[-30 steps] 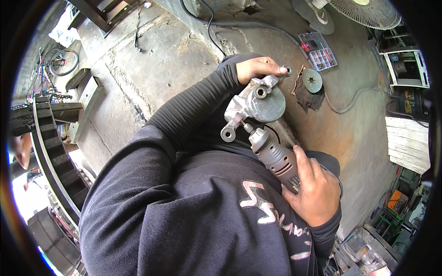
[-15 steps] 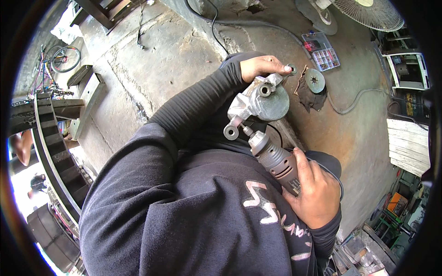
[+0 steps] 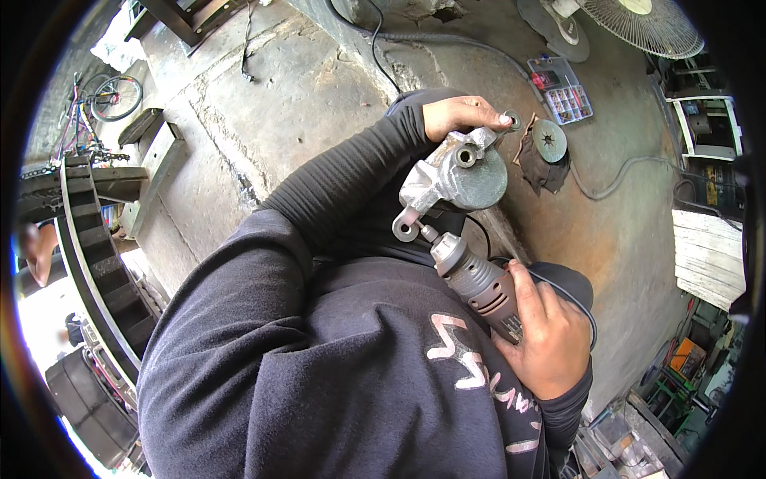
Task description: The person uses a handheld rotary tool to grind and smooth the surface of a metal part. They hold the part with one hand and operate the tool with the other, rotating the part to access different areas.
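Observation:
My left hand (image 3: 463, 116) is closed around the far end of a silver metal brake caliper (image 3: 479, 184), with the thumb by a ringed mounting ear. In my right hand (image 3: 550, 335) is a grey-brown rotary tool (image 3: 471, 275), gripped round its body with its cord running past the wrist. The tool's small pinkish grinding bit (image 3: 410, 216) meets the caliper by its near mounting ear (image 3: 404, 227). Most of the left fingers are hidden behind the caliper. The caliper is held above my lap.
A round metal disc (image 3: 550, 141) lies on a dark cloth (image 3: 542, 174) on the concrete floor. Beyond it are a clear compartment case (image 3: 568, 100), a fan (image 3: 638, 24) and a grey cable (image 3: 622, 180). On the left stand a metal ramp (image 3: 100, 263) and a bicycle (image 3: 116, 98).
The view has shifted slightly. The caliper and rotary tool have moved a little relative to each other, the bit staying by the near ear. Both hands keep their holds.

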`<state>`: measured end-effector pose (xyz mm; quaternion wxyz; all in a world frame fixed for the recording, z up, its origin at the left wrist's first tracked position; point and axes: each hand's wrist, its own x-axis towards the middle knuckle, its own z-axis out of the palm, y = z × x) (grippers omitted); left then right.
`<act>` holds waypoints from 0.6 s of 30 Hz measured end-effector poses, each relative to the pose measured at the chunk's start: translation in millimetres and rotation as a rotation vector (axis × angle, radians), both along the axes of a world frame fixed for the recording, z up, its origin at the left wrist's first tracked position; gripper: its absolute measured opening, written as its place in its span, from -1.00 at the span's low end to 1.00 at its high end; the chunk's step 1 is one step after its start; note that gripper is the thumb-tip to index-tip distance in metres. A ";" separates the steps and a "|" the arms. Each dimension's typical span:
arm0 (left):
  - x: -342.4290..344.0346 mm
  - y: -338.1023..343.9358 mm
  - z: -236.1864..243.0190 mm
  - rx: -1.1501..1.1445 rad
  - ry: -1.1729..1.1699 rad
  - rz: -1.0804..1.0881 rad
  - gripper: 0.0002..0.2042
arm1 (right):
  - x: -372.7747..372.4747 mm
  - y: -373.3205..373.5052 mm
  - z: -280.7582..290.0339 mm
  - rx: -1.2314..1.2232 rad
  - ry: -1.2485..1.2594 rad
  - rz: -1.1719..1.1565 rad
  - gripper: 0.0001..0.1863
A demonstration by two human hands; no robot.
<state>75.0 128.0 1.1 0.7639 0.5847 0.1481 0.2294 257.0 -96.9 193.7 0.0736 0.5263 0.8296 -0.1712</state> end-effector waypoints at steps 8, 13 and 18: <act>-1.2 1.6 -3.9 0.054 -0.048 0.017 -0.42 | -1.0 -0.4 -1.4 0.004 0.003 -0.005 -0.04; -0.8 0.3 -2.6 -0.015 0.017 0.011 -0.42 | -1.5 0.0 -1.3 0.031 -0.011 -0.043 -0.04; 0.0 -1.4 -0.1 -0.014 0.017 0.027 -0.44 | -0.2 0.9 0.3 0.007 -0.012 0.018 -0.03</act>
